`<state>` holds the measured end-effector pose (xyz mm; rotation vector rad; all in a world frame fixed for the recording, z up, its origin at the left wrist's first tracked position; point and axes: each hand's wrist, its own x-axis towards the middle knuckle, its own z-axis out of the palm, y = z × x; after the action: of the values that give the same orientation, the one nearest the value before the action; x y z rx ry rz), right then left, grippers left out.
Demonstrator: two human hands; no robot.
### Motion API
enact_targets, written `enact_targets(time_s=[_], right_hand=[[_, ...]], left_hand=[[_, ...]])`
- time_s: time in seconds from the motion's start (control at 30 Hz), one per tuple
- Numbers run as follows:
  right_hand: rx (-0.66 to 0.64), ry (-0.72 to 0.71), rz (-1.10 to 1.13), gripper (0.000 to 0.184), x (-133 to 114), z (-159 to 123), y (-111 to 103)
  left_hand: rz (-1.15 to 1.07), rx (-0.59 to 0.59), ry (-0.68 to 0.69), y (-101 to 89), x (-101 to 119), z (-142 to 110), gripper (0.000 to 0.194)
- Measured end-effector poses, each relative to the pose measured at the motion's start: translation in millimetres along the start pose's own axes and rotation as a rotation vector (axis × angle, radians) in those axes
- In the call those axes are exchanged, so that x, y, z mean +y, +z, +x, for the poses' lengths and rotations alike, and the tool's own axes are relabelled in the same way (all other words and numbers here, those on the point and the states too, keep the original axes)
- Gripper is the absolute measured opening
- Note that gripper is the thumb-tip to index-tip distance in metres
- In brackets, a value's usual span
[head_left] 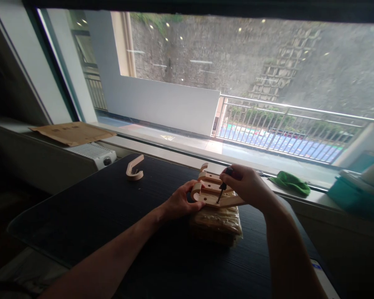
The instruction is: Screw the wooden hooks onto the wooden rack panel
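My right hand [246,182] is closed around the black handle of a screwdriver [222,192]. Its shaft points down, and the tip meets a hole in the nearest of several pale wooden hooks [210,201]. My left hand [183,197] grips the curled end of that hook, thumb in front and fingers behind. The hooks lie side by side on a block wrapped in clear plastic [218,222]. Dark holes show along their flat parts. Whether a screw sits under the tip is too small to tell.
Another wooden hook [134,172] lies at the left of the dark table [96,216], with small dark bits in its curl. A brown paper envelope [76,133], a green cloth [289,183] and a teal container [349,193] are along the window sill.
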<state>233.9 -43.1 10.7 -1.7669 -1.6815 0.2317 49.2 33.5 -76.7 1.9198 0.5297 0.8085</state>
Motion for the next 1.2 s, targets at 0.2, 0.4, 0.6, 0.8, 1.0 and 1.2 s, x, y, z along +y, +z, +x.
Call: enact_targets(time_s=[0.2,0.4,0.6,0.8,1.0,1.2], right_hand=[[0.056,0.051,-0.047,0.034,5,2,1],[0.058,0.076,-0.063,0.035,4,2,-2],[0.004,-0.038,0.019,0.027,-6,-3,-10],[0.060,0.010,-0.010,0.031,3,2,-7],[0.104,0.006,-0.036,0.034,5,2,-5],[0.078,-0.047,-0.002,0.031,-5,-1,-7]], left_hand=[[0.003,0.008,0.022,-0.3,0,0,0.037],[0.007,0.014,0.049,-0.4,-1,0,0.035],[0.047,0.020,0.034,-1.1,-2,0,0.036],[0.056,0.020,0.025,-0.5,-2,0,0.037],[0.040,0.023,0.016,-1.0,-2,0,0.039],[-0.010,-0.002,0.010,1.0,-6,0,0.038]])
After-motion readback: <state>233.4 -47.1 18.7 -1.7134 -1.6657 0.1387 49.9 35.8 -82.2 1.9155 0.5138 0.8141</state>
